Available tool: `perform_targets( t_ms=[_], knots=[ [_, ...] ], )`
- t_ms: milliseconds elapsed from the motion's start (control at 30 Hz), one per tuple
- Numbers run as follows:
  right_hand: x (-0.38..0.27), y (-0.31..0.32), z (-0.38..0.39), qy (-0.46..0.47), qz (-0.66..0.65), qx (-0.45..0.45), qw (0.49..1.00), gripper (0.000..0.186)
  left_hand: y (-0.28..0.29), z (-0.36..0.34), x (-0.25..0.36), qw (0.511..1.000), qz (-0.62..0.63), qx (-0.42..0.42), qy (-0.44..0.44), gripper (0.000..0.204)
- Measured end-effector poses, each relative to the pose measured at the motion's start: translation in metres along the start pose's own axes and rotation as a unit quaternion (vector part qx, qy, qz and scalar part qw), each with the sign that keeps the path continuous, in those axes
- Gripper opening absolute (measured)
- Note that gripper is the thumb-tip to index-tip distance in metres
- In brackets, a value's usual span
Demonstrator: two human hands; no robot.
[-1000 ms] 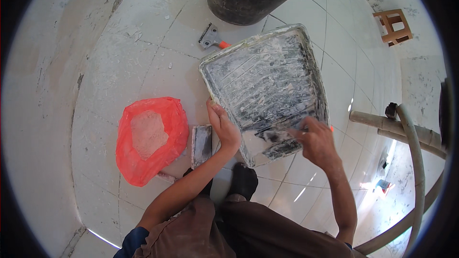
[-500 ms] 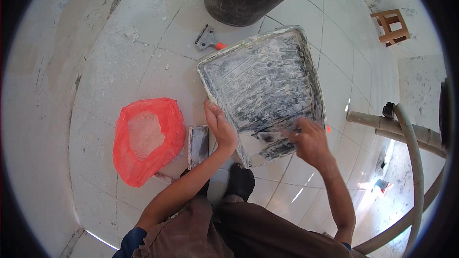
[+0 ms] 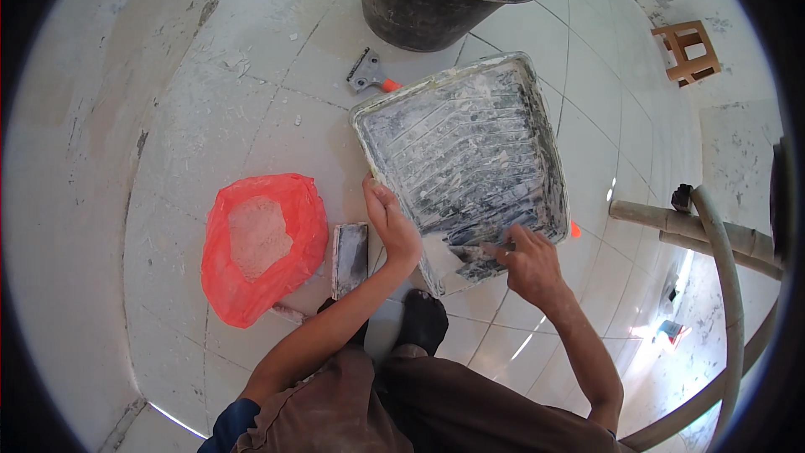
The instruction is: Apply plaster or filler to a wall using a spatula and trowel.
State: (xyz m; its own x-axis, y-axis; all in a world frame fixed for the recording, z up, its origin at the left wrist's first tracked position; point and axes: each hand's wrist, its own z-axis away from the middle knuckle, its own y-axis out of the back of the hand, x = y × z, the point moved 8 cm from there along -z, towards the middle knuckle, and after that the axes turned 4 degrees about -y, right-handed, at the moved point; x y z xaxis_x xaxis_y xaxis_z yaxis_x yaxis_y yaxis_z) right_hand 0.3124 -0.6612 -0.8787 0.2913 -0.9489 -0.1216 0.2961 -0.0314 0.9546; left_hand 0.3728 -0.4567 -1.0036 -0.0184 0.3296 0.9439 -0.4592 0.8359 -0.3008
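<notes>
A plaster-caked black paint tray (image 3: 470, 147) with a ribbed bed lies tilted in front of me. My left hand (image 3: 392, 222) grips its left rim, fingers wrapped along the outer side. Down in the tray's near end, my right hand (image 3: 532, 267) is closed around a small flat scraper-like tool, mostly hidden by the fingers. Beside the tool sits a smear of wet white plaster (image 3: 440, 253). Left of the tray are an open red plastic bag (image 3: 220, 273) of whitish powder and a grey rectangular block (image 3: 350, 258).
Beyond the tray stands a large black bucket (image 3: 428, 13). A wide grey scraper (image 3: 366, 71) with an orange handle lies by the tray's far left corner. Bamboo poles (image 3: 688, 222) are at the right, and a brown hollow block (image 3: 689, 52) stands by the wall.
My right hand has shifted slightly down and left within the tray's near end. My left hand keeps its hold on the rim. The whole view has shifted slightly.
</notes>
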Motion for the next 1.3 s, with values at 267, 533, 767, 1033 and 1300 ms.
perform_targets(
  t_ms=[267, 533, 767, 1033, 1300],
  knots=[
    [0.002, 0.030, -0.030, -0.020, 0.044, -0.017, 0.999, 0.045, -0.002, -0.001, 0.005, 1.000, -0.002, 0.007, 0.004, 0.042],
    [-0.047, 0.009, -0.050, 0.061, 0.048, -0.037, 0.996, 0.032, 0.003, -0.008, 0.002, 0.999, -0.017, -0.028, 0.010, 0.043],
    [-0.040, 0.053, -0.050, 0.023, 0.050, -0.025, 0.998, 0.038, 0.001, -0.006, 0.005, 1.000, -0.009, -0.030, -0.002, 0.045],
    [-0.041, 0.053, -0.010, 0.025, 0.014, 0.034, 0.999, 0.042, 0.002, -0.002, 0.000, 1.000, -0.009, -0.018, 0.000, 0.046],
    [-0.040, 0.002, 0.089, -0.106, -0.068, 0.180, 0.976, 0.037, -0.003, 0.007, 0.005, 1.000, -0.028, 0.002, 0.003, 0.041]
  ],
)
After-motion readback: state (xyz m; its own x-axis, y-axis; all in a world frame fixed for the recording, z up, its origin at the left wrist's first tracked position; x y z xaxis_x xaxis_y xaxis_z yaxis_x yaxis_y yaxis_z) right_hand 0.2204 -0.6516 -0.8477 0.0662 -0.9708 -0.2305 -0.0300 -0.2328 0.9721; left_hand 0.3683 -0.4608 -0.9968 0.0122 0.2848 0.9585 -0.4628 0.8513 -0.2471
